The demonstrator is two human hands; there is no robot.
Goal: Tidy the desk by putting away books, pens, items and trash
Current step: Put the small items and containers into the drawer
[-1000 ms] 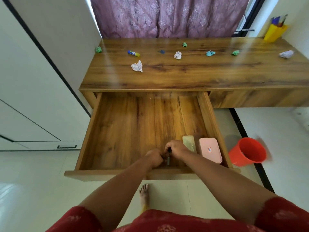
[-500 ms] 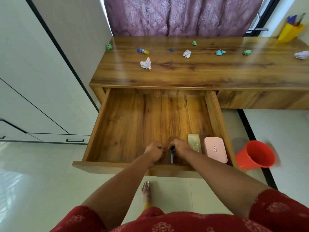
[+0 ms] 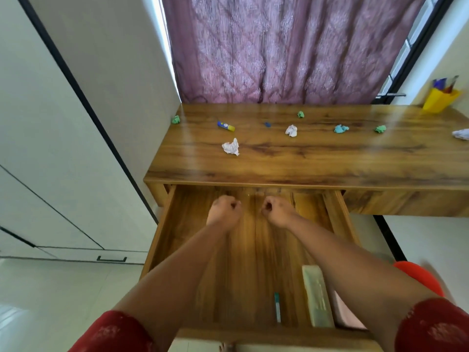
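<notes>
Near drawer (image 3: 162, 240) front edge: pen (image 3: 277, 310) lying loose, case (image 3: 317, 295) just right of it. Farther in, toward drawer back: left hand (image 3: 224, 209) and right hand (image 3: 277, 209), both fisted, holding nothing. Beyond, on desk (image 3: 304, 161): paper scraps (image 3: 231, 147), glue stick (image 3: 225, 126).

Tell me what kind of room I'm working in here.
Likely a bedroom or home study: a built-in wooden desk with an open drawer, a purple curtain over the window behind it, a wardrobe on the left, and a yellow pen holder.
</notes>
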